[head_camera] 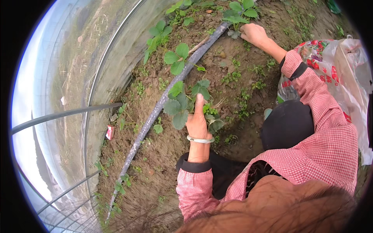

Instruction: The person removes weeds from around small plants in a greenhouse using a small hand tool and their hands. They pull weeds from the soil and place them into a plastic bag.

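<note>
My left hand (198,123) is curled around a bunch of green leaves (215,124), its thumb pointing up. Dull green strawberry leaves (178,108) spread just left of it, and some of the stems are hidden behind the fingers. Farther up the soil bed, my right hand (254,34) has its fingers pinched together low on a strawberry plant (239,14). A greyish leaf (234,34) meets those fingertips; its stalk is too small to make out.
A dark irrigation pipe (163,100) runs along the bed. More strawberry plants (177,58) and small weeds (231,76) grow around it. Clear plastic sheeting on metal hoops (97,70) walls the left side. A printed plastic bag (317,67) stands at right, beside my knee (287,125).
</note>
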The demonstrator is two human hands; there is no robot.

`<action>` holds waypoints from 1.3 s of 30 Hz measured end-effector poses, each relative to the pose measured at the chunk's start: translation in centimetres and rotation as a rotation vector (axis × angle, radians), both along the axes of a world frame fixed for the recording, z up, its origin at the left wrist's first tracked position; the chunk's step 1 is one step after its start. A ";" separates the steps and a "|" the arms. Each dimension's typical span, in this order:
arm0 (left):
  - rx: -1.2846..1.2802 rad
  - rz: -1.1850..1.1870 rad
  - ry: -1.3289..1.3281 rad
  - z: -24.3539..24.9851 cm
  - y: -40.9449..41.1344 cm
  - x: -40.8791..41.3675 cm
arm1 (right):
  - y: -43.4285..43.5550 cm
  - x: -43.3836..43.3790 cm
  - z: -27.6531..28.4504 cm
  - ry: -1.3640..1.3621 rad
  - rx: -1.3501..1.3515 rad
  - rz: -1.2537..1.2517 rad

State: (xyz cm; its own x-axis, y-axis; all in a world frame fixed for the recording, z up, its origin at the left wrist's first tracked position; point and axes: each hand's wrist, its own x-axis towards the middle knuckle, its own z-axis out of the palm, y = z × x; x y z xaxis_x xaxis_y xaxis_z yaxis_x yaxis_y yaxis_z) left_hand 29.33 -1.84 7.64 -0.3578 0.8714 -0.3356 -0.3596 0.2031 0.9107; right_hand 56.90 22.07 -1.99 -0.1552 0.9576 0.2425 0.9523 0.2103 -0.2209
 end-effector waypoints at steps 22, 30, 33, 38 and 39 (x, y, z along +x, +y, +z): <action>-0.150 -0.077 0.130 -0.8 -0.2 1.0 | -2.1 1.4 -4.2 0.736 0.034 -0.043; -0.123 -0.037 0.115 -0.4 -0.2 1.0 | 1.3 4.4 -3.1 0.356 0.079 -0.046; -0.124 -0.025 0.139 -1.1 -0.6 0.2 | 1.8 4.2 -0.7 0.228 0.007 0.018; -0.111 -0.058 0.157 0.6 -0.5 1.4 | -3.7 0.2 -1.5 0.228 0.204 0.110; -0.112 -0.054 0.139 0.4 -0.4 1.5 | -6.0 -0.5 -1.2 0.293 0.216 0.138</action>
State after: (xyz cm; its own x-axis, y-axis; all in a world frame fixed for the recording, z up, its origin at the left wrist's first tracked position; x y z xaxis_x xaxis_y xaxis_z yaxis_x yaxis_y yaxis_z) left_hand 30.84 -2.20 8.08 -0.3610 0.8506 -0.3823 -0.2179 0.3216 0.9215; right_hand 56.41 16.12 -3.19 -0.1734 0.8546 0.4894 0.8150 0.4035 -0.4160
